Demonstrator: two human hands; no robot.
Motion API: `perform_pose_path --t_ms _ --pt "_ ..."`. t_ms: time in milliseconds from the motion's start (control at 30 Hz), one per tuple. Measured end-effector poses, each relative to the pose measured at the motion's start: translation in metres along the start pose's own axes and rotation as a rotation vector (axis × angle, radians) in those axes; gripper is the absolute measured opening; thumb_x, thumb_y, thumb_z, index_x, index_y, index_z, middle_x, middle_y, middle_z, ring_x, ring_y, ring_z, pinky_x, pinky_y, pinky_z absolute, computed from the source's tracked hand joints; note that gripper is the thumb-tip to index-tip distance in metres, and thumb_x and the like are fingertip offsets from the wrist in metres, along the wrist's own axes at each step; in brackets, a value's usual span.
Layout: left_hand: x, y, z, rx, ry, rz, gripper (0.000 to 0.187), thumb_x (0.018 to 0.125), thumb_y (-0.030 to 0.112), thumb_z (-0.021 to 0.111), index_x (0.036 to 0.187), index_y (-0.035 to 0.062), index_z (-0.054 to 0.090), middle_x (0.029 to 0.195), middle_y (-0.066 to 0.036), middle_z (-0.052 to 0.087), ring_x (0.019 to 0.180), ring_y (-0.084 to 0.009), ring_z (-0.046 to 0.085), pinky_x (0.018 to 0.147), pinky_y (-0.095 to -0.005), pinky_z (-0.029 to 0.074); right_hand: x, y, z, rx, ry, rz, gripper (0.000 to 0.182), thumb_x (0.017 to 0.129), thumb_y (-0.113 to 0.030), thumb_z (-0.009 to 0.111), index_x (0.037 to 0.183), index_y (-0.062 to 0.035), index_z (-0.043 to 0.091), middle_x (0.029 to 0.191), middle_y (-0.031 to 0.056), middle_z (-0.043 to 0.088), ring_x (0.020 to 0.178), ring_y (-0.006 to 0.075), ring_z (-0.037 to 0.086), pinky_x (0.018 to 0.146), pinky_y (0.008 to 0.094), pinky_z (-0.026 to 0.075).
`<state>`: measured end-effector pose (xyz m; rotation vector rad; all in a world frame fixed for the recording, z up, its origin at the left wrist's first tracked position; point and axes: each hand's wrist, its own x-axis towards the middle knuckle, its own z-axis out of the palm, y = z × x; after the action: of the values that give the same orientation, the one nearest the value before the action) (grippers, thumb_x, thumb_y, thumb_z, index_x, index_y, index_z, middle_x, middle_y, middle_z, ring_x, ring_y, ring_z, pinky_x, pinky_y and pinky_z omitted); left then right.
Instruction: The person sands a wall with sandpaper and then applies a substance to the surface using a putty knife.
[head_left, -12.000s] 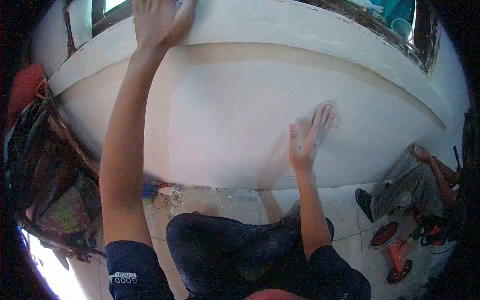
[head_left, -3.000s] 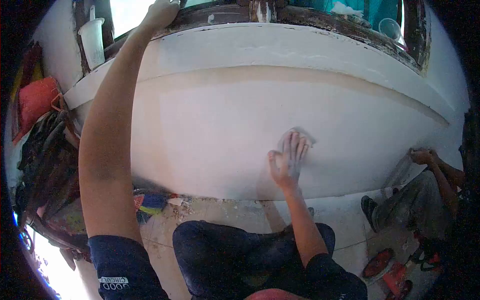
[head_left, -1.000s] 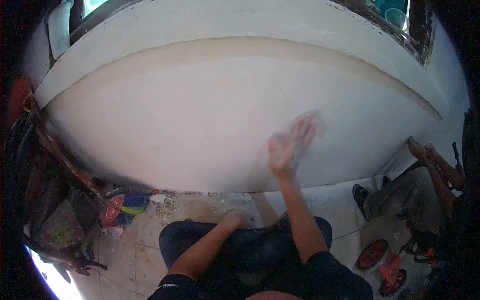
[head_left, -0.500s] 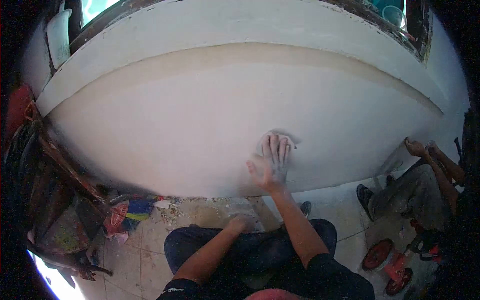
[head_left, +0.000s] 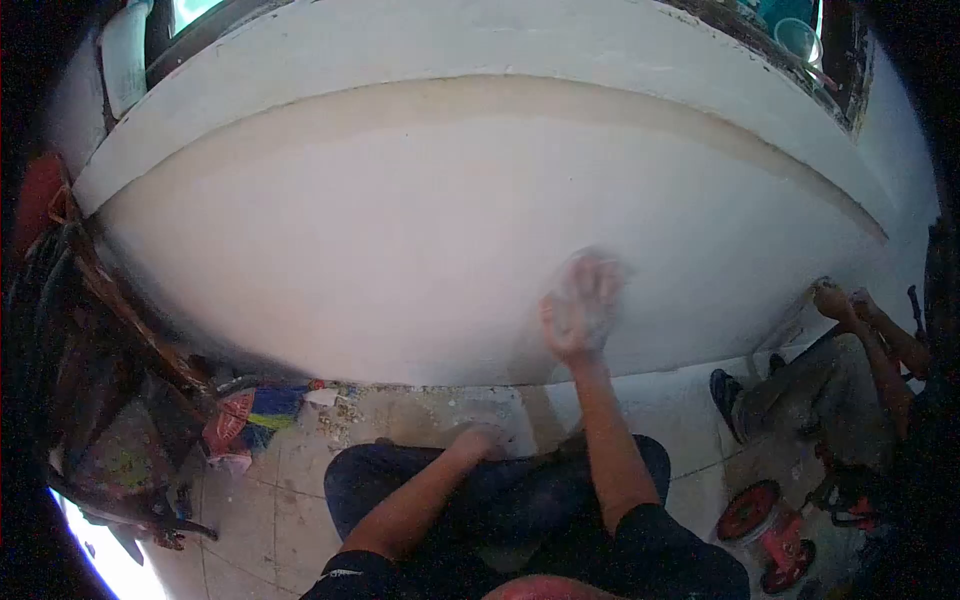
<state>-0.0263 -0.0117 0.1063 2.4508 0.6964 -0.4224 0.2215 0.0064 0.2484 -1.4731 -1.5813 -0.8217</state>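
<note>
My right hand point(head_left: 582, 308) is smeared by motion against the white wall point(head_left: 400, 220), right of the middle. Its fingers point up and lie over a pale flat piece that looks like sandpaper point(head_left: 622, 270), pressed to the wall; only its blurred edge shows. White dust coats the hand. Low down, my left hand point(head_left: 480, 440) rests by my knees in dark trousers point(head_left: 400, 490). It is blurred, and its fingers cannot be made out.
Another person's hands point(head_left: 832, 300) are at the wall's right end. A red wheeled object point(head_left: 765, 530) stands on the tiled floor point(head_left: 240, 520). Dark clutter point(head_left: 120, 400) and a colourful bag point(head_left: 250, 415) lie at left. A clear cup point(head_left: 797, 40) sits on the upper right ledge.
My right hand has slid to the right and slightly up along the wall with the pale piece under its fingers. My left hand stays by my knees. The view has shifted slightly.
</note>
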Motion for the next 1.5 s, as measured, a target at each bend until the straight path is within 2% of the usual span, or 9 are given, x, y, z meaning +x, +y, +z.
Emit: perform_pose_path --t_ms 167,333,567,633,1067,1167,1233,1333,1500 --pt "0.000 0.004 -0.004 -0.085 0.063 0.057 0.042 0.092 0.031 0.060 0.126 0.0089 0.069 0.133 -0.019 0.067 0.123 -0.0358 0.064 0.103 -0.0461 0.051 0.067 -0.006 -0.033 0.256 0.443 0.347 0.085 0.095 -0.048 0.063 0.160 -0.0025 0.032 0.169 0.0244 0.019 0.154 0.0552 0.009 0.122 0.0690 0.006" --pt "0.053 -0.004 0.044 0.041 -0.106 -0.078 0.044 0.094 0.028 0.058 0.133 0.0083 0.063 0.133 -0.020 0.066 0.125 -0.0365 0.062 0.103 -0.0463 0.051 -0.003 -0.036 0.006 0.115 -0.005 0.114 0.092 0.094 -0.048 0.063 0.163 -0.0009 0.025 0.171 0.0245 0.012 0.156 0.0509 0.003 0.123 0.0649 0.005" --pt "0.070 -0.047 0.077 0.154 -0.185 -0.051 0.048 0.095 0.027 0.059 0.141 0.0103 0.057 0.134 -0.020 0.066 0.123 -0.0377 0.064 0.103 -0.0471 0.052 0.078 -0.016 -0.044 0.170 0.372 0.370 0.091 0.097 -0.044 0.063 0.163 0.0005 0.019 0.170 0.0283 0.011 0.155 0.0524 0.005 0.124 0.0639 0.006" --pt "0.061 -0.071 0.102 0.029 0.372 0.265 0.045 0.092 0.027 0.062 0.133 0.0100 0.063 0.129 -0.018 0.069 0.117 -0.0384 0.067 0.099 -0.0484 0.053 0.050 -0.017 -0.017 0.101 0.275 0.208 0.095 0.094 -0.047 0.065 0.163 0.0005 0.019 0.170 0.0278 0.012 0.155 0.0540 0.006 0.123 0.0667 0.003" --pt "0.063 -0.074 0.099 -0.358 0.329 -0.040 0.039 0.090 0.035 0.063 0.118 0.0100 0.073 0.121 -0.019 0.072 0.109 -0.0387 0.069 0.092 -0.0484 0.056 0.041 -0.043 -0.021 0.135 0.073 0.265 0.097 0.097 -0.040 0.066 0.163 0.0031 0.011 0.169 0.0309 0.005 0.155 0.0545 -0.002 0.122 0.0671 0.003" --pt "0.070 -0.065 0.093 0.198 0.052 0.127 0.039 0.092 0.033 0.066 0.124 0.0131 0.072 0.124 -0.019 0.071 0.111 -0.0382 0.069 0.093 -0.0463 0.056 0.006 -0.053 0.001 0.147 0.023 0.273 0.092 0.097 -0.039 0.064 0.163 0.0025 0.016 0.169 0.0299 0.008 0.155 0.0535 0.001 0.123 0.0655 0.004" --pt "0.073 -0.080 0.111 -1.146 0.010 -0.213 0.040 0.091 0.030 0.068 0.129 0.0156 0.071 0.125 -0.020 0.071 0.112 -0.0367 0.069 0.095 -0.0456 0.055 0.022 -0.058 -0.007 0.156 0.048 0.258 0.090 0.096 -0.039 0.064 0.162 0.0022 0.020 0.170 0.0289 0.011 0.155 0.0536 0.004 0.124 0.0639 0.005" --pt "0.084 -0.054 0.089 0.331 -0.095 0.210 0.043 0.091 0.029 0.068 0.132 0.0152 0.069 0.125 -0.018 0.071 0.113 -0.0363 0.069 0.097 -0.0461 0.055 0.069 -0.041 -0.040 0.132 0.114 0.204 0.088 0.096 -0.041 0.063 0.161 0.0038 0.025 0.169 0.0288 0.015 0.155 0.0536 0.006 0.123 0.0651 0.005" --pt "0.092 -0.072 0.101 -0.051 -0.025 0.026 0.043 0.090 0.027 0.067 0.131 0.0134 0.068 0.129 -0.017 0.070 0.117 -0.0368 0.067 0.098 -0.0474 0.054 0.019 -0.046 -0.004 0.170 0.068 0.193 0.087 0.097 -0.037 0.064 0.162 0.0040 0.022 0.168 0.0311 0.015 0.155 0.0544 0.006 0.122 0.0661 0.004"
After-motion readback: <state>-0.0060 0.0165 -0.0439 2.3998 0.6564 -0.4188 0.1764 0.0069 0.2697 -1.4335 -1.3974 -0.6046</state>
